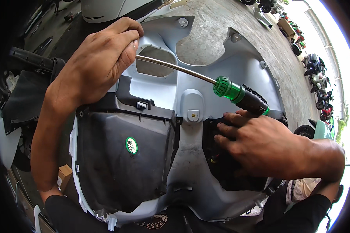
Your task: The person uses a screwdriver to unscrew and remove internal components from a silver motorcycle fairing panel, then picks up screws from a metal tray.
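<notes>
My left hand (99,60) is closed around the thin metal shaft of a screwdriver, near the hidden tip. The screwdriver (241,95) points its green and black handle to the right. Below that handle, my right hand (256,143) reaches over a dark compartment (225,174), with its fingers apart on or just above the surface. Both hands are over a large grey-white plastic scooter panel (192,155), lying inner side up across my lap. A black plastic box (120,163) with a green-white oval sticker fills its left half.
A pale scooter body part (116,9) stands beyond the panel at the upper left. Dark motorcycle parts (31,93) lie at the left, near a small cardboard box (64,175). Several parked motorcycles (319,77) line the right side of the concrete floor (217,35).
</notes>
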`<state>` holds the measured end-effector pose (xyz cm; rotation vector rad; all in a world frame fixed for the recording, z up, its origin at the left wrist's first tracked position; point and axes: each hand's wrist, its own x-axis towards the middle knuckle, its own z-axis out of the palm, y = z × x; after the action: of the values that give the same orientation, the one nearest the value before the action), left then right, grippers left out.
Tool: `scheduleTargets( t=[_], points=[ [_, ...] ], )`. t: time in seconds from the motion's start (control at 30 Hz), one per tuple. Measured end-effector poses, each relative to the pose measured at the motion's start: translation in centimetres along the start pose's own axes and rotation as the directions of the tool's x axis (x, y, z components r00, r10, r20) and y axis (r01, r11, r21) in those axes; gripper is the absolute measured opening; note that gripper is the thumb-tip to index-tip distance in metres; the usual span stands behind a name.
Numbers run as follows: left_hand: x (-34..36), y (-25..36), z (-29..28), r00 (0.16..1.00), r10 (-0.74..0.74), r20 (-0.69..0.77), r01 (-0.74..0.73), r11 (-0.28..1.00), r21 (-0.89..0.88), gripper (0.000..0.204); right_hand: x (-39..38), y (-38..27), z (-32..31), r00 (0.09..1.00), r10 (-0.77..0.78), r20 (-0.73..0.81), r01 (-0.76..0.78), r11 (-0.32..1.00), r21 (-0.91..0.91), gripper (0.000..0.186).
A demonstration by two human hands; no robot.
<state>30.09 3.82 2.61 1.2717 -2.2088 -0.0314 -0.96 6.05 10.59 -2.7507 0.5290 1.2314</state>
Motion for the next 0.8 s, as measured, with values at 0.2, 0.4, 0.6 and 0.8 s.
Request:
scheduleTargets(
  t=[0.2,0.4,0.6,0.8],
  points=[
    [0.1,-0.6,-0.7,0.999,0.044,0.000,-0.044,0.988,0.148,0.044,0.0,0.0,-2.1,0.998,0.004,0.060,-0.010,0.994,0.105,0.060],
    [-0.8,-1.2,-0.7,1.000,-0.009,-0.009,0.011,0.992,0.122,0.039,0.5,-0.7,-2.5,0.998,0.043,0.040,-0.047,0.994,0.103,0.052],
    [-0.2,-1.9,1.7,1.000,-0.029,0.009,0.029,0.997,0.073,0.037,0.2,0.0,-1.7,0.997,0.073,0.034,-0.078,0.983,0.166,0.046],
    [-0.5,-1.5,-0.5,0.993,-0.113,0.010,0.113,0.992,0.060,0.037,-0.4,0.9,-0.7,0.958,-0.042,-0.282,0.102,0.974,0.203,0.034]
  ],
)
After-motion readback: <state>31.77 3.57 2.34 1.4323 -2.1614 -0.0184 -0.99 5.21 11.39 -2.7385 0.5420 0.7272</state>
